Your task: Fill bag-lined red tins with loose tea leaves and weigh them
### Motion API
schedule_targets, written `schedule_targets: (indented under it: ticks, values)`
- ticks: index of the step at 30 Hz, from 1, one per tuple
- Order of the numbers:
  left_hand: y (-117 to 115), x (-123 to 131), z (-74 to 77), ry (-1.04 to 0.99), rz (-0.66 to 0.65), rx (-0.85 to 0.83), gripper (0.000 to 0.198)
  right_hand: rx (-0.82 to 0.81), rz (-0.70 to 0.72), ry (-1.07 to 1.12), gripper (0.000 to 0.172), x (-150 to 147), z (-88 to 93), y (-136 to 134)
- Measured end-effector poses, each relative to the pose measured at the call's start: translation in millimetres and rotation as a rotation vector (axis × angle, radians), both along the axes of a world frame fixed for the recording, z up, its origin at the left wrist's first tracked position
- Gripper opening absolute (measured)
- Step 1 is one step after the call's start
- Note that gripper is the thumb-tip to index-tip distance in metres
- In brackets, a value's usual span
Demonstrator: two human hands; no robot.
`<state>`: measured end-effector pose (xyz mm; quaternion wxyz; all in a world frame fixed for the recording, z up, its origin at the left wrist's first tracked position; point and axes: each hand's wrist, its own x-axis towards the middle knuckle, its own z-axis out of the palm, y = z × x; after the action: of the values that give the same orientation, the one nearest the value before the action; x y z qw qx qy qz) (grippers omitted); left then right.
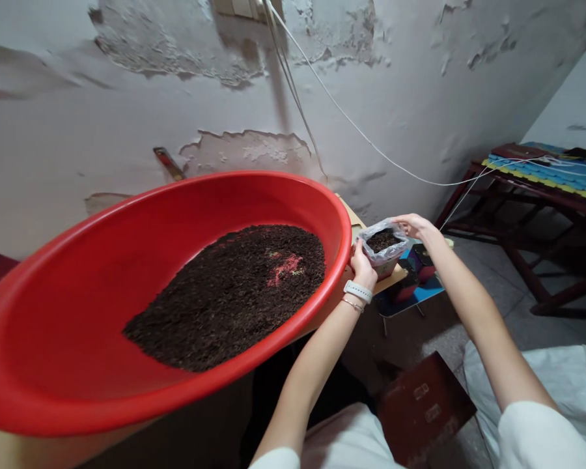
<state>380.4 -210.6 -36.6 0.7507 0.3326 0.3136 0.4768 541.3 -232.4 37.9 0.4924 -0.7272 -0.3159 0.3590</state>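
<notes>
A small clear plastic bag (383, 250) filled with dark grainy material stands on a wooden surface (395, 279) beyond a big red basin. My left hand (362, 260) pinches the bag's near-left rim; a white watch band and a thin bracelet are on that wrist. My right hand (414, 225) grips the far-right rim, fingers closed on the plastic. The bag's mouth is held open between the two hands. The red basin (68, 339) fills the left of the view, tilted, with a heap of the same dark material (234, 293) and a red streak showing through it.
A peeling white wall is close behind. White cords (371, 140) run from the wall to a dark red wooden bench (527, 195) with blue-yellow mats at the right. A dark red box (427, 407) lies on the floor and white fabric (561, 378) lies at lower right.
</notes>
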Motion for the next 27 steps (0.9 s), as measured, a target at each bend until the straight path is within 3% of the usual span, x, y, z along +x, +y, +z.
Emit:
schedule_targets:
  ticks: [3,6,9,13,17,21,27]
  values:
    - [-12,10,21.5,0.061,0.169,0.032,0.026,0.106,-0.006,-0.049,0.022,-4,13.7,-3]
    - [-24,7,38.2,0.166,0.188,0.239,0.017,0.227,-0.015,-0.160,0.023,-6,20.4,-12]
    - [-25,-3,49.2,0.320,0.162,0.418,0.011,0.122,-0.026,-0.234,0.026,-5,21.3,-26]
    - [-9,-15,67.4,0.545,0.054,0.598,0.015,-0.165,0.048,-0.260,0.018,-2,24.2,-42]
    - [13,-27,101.4,0.861,0.014,0.783,0.027,-0.086,-0.086,-0.362,0.012,2,34.0,-41]
    - [36,-46,136.9,1.099,0.001,0.941,0.015,0.010,-0.223,-0.457,0.012,3,38.6,-33]
    - [50,-73,171.0,1.490,-0.168,1.196,0.017,0.106,-0.318,-0.419,0.013,13,43.1,-37]
